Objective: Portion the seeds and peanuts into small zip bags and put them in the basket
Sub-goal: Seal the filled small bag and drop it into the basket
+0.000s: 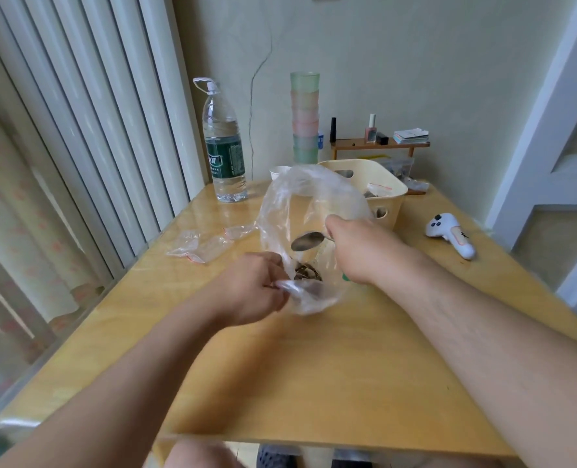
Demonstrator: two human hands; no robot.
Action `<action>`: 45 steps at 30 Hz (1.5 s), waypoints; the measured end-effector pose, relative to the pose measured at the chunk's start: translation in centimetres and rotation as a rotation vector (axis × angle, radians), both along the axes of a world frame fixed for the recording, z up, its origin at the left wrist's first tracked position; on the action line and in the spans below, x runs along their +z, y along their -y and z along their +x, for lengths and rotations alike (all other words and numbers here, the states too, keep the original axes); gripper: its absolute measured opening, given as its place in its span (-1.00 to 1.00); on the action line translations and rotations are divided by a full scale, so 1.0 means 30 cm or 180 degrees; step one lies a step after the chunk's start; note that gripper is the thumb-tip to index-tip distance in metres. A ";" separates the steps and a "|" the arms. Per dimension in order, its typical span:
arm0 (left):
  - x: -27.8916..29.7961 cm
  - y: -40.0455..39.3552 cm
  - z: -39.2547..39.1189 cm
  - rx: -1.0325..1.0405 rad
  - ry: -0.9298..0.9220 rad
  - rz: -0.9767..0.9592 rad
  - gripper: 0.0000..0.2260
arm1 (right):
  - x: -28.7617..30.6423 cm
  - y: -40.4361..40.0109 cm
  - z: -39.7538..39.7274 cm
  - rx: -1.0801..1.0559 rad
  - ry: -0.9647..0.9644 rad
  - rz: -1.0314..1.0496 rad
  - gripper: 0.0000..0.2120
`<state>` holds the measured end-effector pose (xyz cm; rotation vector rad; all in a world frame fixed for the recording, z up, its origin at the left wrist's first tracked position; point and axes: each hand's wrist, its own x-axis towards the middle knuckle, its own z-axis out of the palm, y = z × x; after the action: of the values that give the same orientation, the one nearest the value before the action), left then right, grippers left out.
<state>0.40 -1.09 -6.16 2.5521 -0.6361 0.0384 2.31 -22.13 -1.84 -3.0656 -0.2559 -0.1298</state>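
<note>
A large clear plastic bag (300,204) stands open on the wooden table (314,366), with a small heap of seeds (307,273) at its bottom. My left hand (256,288) pinches the bag's near edge. Inside the bag's mouth, my right hand (354,244) grips a metal spoon (305,240) whose bowl hangs just above the seeds. Behind the bag sits a cream basket (374,177) holding small filled zip bags (378,190). Several empty small zip bags (206,244) lie on the table to the left.
A large water bottle (224,146) stands at the back left. A stack of pastel cups (304,116) and a small wooden shelf (380,145) with bottles stand against the wall. A white controller (452,238) lies at the right. A white paper cup (278,172) is behind the bag.
</note>
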 end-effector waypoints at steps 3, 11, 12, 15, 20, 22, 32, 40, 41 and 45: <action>0.085 -0.098 0.029 0.0625 0.0204 0.0930 -0.82 | -0.027 0.020 0.026 -0.0202 -0.0076 -0.0269 -0.71; 0.134 -0.067 0.015 0.1349 0.1102 0.0798 -0.55 | 0.020 0.061 -0.051 -0.0260 -0.0979 -0.1109 -0.59; 0.139 -0.031 -0.003 0.1269 0.1537 0.0401 -0.52 | 0.041 0.055 -0.062 -0.0257 -0.0822 -0.1087 -0.64; 0.142 0.094 -0.047 0.0493 0.1658 -0.0364 -0.59 | 0.051 0.049 -0.042 -0.0073 -0.0134 -0.0826 -0.69; -0.003 0.108 0.038 0.0936 0.0569 0.1278 -0.68 | -0.039 0.095 0.041 0.0073 0.0866 -0.0368 -0.77; -0.040 0.072 0.073 0.1012 0.0380 0.1591 -0.55 | -0.088 0.128 0.059 -0.0001 0.0636 -0.0263 -0.82; 0.000 -0.019 0.268 0.0821 -0.1081 0.0274 -0.35 | -0.187 0.113 0.061 -0.0142 0.0204 0.0060 -0.47; -0.057 0.062 0.406 0.0979 -0.0614 0.1224 -0.77 | -0.160 0.055 0.048 -0.0052 0.0534 -0.0032 -0.44; -0.056 0.064 0.412 0.1014 -0.0550 0.1221 -0.79 | -0.160 0.053 0.047 0.0031 0.0598 0.0082 -0.48; -0.015 0.080 0.402 0.1267 -0.0186 0.1121 -0.81 | -0.168 0.042 0.045 0.0263 0.0649 0.0281 -0.60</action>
<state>12.47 -3.48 -6.62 2.9704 -0.1079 -0.0136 3.65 -23.40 -6.89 -2.9491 -0.3757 -0.4379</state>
